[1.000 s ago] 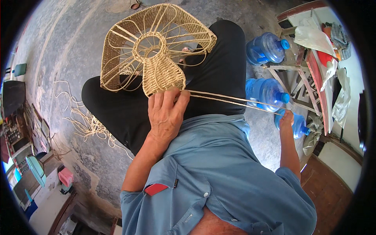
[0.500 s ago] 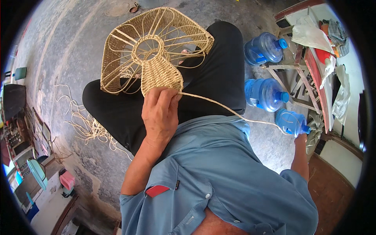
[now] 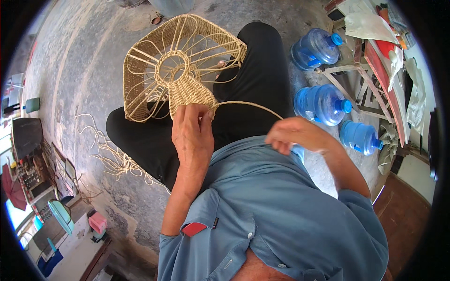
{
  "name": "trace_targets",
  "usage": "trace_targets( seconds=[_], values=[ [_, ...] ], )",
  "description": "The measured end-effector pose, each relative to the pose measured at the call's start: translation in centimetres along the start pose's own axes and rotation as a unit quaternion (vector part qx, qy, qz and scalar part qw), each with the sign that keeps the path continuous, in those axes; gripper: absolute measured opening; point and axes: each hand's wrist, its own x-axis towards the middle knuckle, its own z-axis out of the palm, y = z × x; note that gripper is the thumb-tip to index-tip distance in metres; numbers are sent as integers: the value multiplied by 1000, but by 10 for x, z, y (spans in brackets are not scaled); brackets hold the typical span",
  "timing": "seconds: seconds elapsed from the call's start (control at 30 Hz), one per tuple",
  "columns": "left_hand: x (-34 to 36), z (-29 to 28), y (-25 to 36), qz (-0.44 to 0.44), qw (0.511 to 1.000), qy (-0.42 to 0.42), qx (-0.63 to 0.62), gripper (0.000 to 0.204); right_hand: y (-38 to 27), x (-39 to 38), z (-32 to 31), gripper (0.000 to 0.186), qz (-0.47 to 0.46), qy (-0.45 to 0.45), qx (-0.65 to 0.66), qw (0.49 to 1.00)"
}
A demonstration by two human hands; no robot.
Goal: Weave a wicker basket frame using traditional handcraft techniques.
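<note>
A woven straw piece [image 3: 187,91] rests over my lap, its tapered, tightly woven neck toward me. Beyond the neck is a ring with looped spokes [image 3: 159,65], circled by a wide angular woven band [image 3: 213,37]. My left hand [image 3: 192,133] is closed on the near end of the neck, its fingers hiding that edge. From there a twisted straw cord [image 3: 248,103] arcs rightward to my right hand [image 3: 297,135]. That hand is curled, slightly blurred, with the cord meeting it at the knuckles; the cord's far end is hidden.
Loose straw cords [image 3: 117,161] lie on the concrete floor [image 3: 89,70] at left. Three blue water jugs [image 3: 321,105] stand or lie at right beside a wooden frame [image 3: 363,89] with plastic sheets. A table [image 3: 70,253] with a pink container [image 3: 97,222] is at lower left.
My right hand has come back from beside the jugs at far right to near my waist, and the cord span in view is shorter. My left hand keeps its hold on the neck.
</note>
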Motion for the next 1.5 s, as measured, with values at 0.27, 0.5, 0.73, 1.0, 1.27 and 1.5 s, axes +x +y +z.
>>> trace_targets(
  seconds=[0.27, 0.5, 0.73, 1.0, 1.27, 1.5],
  values=[
    [-4, -4, -9, 130, 989, -10, 70, 12, -2, 95, 56, 43, -53, -7, 344, 937],
    [-3, -11, -8, 155, 983, -52, 82, 23, 5, 134, 63, 27, -49, -71, 393, 916],
    [-2, -12, -11, 124, 989, -46, 62, 21, 9, 136, 67, 26, -67, -38, 359, 930],
    [0, -15, -9, 99, 993, -52, 47, 20, 8, 135, 65, 21, -84, -95, 385, 914],
    [3, -16, -7, 108, 990, -67, 59, 18, 17, 146, 67, 22, -70, -69, 382, 919],
    [3, -16, -8, 81, 993, -68, 55, 18, 15, 142, 66, 21, -55, -104, 451, 885]
  ],
)
